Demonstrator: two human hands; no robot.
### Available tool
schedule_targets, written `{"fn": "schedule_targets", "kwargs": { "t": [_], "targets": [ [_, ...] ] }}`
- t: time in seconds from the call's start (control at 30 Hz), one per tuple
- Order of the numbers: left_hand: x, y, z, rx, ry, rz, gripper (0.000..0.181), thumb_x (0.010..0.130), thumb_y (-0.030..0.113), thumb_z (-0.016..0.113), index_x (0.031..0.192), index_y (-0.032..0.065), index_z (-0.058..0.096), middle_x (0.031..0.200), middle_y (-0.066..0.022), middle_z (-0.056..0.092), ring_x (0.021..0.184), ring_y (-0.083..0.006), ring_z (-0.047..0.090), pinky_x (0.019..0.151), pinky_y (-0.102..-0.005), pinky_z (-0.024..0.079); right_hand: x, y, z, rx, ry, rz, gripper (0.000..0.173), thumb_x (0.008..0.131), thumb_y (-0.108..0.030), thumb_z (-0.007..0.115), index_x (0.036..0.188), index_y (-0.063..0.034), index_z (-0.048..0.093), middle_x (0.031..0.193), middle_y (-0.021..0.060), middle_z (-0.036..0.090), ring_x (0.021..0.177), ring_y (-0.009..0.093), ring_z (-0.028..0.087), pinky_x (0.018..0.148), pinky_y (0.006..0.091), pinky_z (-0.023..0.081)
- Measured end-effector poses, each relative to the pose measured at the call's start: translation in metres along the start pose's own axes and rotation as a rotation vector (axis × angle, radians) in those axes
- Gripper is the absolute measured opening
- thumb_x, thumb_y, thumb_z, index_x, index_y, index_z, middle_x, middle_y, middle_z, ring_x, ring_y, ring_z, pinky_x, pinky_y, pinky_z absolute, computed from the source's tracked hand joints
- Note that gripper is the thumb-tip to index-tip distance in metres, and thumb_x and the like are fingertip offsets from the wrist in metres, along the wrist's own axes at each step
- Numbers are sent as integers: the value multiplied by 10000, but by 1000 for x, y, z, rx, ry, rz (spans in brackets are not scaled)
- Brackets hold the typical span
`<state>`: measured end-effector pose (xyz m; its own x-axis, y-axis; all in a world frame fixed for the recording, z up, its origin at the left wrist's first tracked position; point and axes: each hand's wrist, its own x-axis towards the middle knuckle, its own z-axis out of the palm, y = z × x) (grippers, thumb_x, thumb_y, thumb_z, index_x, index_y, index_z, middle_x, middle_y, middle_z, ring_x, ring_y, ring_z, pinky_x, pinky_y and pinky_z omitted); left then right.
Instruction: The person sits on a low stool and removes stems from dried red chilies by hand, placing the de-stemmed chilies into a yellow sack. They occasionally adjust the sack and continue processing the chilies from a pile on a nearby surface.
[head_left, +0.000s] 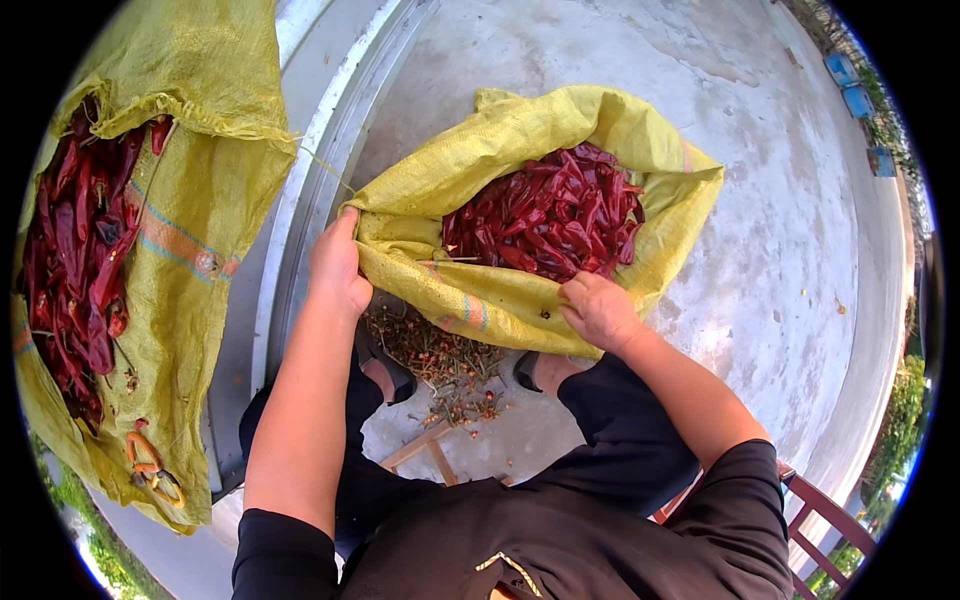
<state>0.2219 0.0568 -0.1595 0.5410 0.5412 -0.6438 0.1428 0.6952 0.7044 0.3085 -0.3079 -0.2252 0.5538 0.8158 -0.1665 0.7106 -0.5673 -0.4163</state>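
Note:
A yellow woven sack (420, 174) stands on the floor before me with its mouth spread wide and its rim rolled outward. Dried red chili peppers (547, 210) fill the inside. My left hand (339, 264) grips the gathered left corner of the rim. Over the near side of the mouth, my right hand (600, 309) has its fingers curled in beside the peppers; whether they pinch something is hidden. A thin pale stem (459, 259) lies at the left edge of the peppers, and a small dark bit (545, 314) rests on the sack's near wall.
At left, another yellow sack (176, 300) holds more chili peppers (82, 247), with a pair of scissors (156, 472) lying on it. A metal edge (304, 195) runs between the sacks. Pepper stems (450, 360) litter the floor between my feet. A wooden frame (420, 448) sits below me.

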Motion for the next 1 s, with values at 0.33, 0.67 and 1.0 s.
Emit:
{"fn": "schedule_targets", "kwargs": {
  "t": [0.33, 0.67, 1.0],
  "targets": [
    [-13, -26, -14, 48, -60, 19, 336, 1083, 242, 546, 1289, -15, 611, 1244, -146, 676, 1106, -274, 664, 982, -430, 534, 24, 0, 98, -42, -426, 410, 390, 942, -379, 682, 1063, -16, 759, 1046, 220, 755, 997, 379, 737, 881, 477, 591],
    [-3, -44, -38, 144, -6, 57, 315, 1057, 220, 587, 1234, -34, 646, 1176, -127, 701, 1049, -233, 675, 920, -382, 537, 29, 10, 74, 101, -548, 294, 311, 859, -308, 712, 1037, -57, 758, 999, 225, 748, 973, 395, 726, 888, 470, 574],
    [8, -59, -52, 212, 46, 116, 281, 1043, 203, 619, 1176, -41, 663, 1116, -111, 716, 974, -182, 680, 875, -329, 529, 101, -69, -23, 238, -163, 18, 279, 918, -329, 705, 1028, -73, 722, 1003, 188, 717, 961, 390, 692, 834, 487, 550]
  ]
}}
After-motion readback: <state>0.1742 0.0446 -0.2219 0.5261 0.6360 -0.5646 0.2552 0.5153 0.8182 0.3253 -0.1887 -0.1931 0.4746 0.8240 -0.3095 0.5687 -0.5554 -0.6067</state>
